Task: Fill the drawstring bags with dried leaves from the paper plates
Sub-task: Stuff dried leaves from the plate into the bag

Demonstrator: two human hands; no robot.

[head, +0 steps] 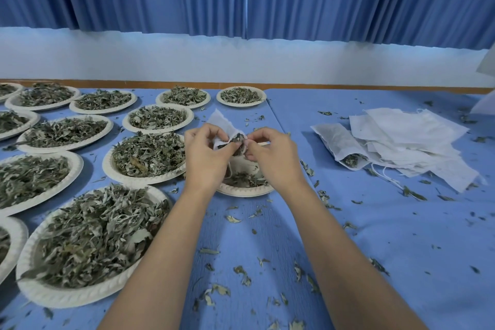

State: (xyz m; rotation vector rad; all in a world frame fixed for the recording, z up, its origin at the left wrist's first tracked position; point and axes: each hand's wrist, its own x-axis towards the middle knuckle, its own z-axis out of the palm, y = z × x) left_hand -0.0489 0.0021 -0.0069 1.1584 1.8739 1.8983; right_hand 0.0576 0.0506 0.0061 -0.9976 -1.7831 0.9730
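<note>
I hold a white drawstring bag (220, 123) above a nearly empty paper plate (245, 189). My left hand (207, 155) pinches one side of the bag's mouth and my right hand (273, 157) pinches the other side. Dark dried leaves show in the opening between my fingers. The bag's drawstring hangs down toward the plate. A few leaves lie on that plate, mostly hidden by my hands. A full plate of dried leaves (148, 155) sits just left of my hands.
Several leaf-filled paper plates (88, 244) cover the left of the blue table (375, 236). A pile of empty white bags (407, 142) lies at the right, with one filled bag (341, 147) at its left edge. Loose leaf bits are scattered over the cloth.
</note>
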